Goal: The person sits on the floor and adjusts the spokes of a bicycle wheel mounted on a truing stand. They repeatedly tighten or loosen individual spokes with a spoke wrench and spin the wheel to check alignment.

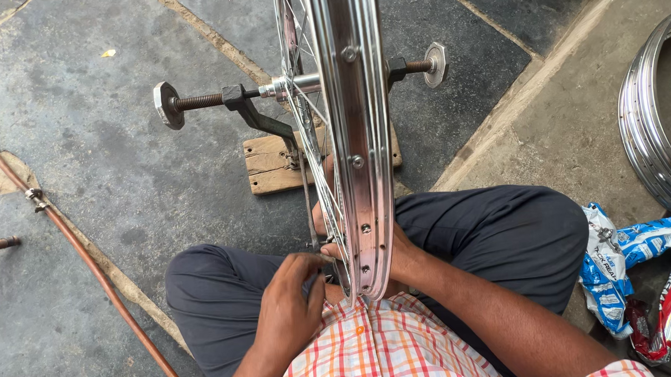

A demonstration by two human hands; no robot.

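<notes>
A silver wheel rim (357,135) stands upright at frame centre. The left hand (291,303) is pinched on a spoke (327,211) beside it; the right hand (399,257) is mostly hidden behind the rim, grip unclear.

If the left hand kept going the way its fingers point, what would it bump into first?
Most likely the spokes just inside the shiny rim: the left hand points up and right toward them, fingertips already nearly touching. Depth is hard to judge.

quick count from the floor

one spoked wheel (352,135), one stand (272,123), two hands (292,307), stack of spare rims (653,122), a few blue packets (640,258)
</notes>
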